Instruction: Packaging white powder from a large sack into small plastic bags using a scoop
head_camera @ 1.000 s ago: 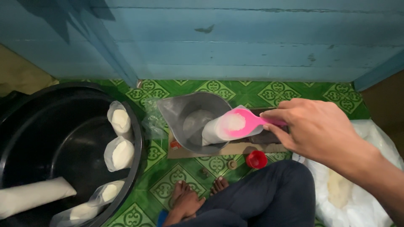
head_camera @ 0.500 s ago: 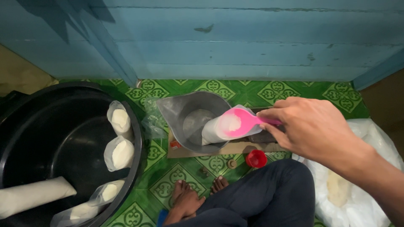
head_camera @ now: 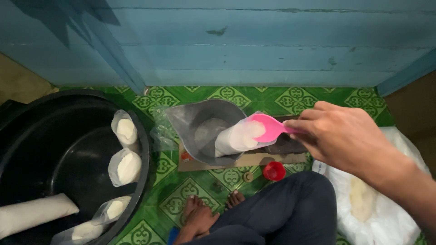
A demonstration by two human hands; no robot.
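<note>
Whereas a second ago the pink scoop point(head_camera: 268, 127) was held over the right rim of the grey bowl point(head_camera: 200, 129), it now sits lower with its head inside the mouth of the clear bag point(head_camera: 236, 137) standing in that bowl, so the white powder is going into the bag. Fingers of the right hand point(head_camera: 340, 136) pinch the scoop's handle. Left hand is out of view; filled bags point(head_camera: 125, 129) lean inside the black tub point(head_camera: 54, 149) on the floor.
</note>
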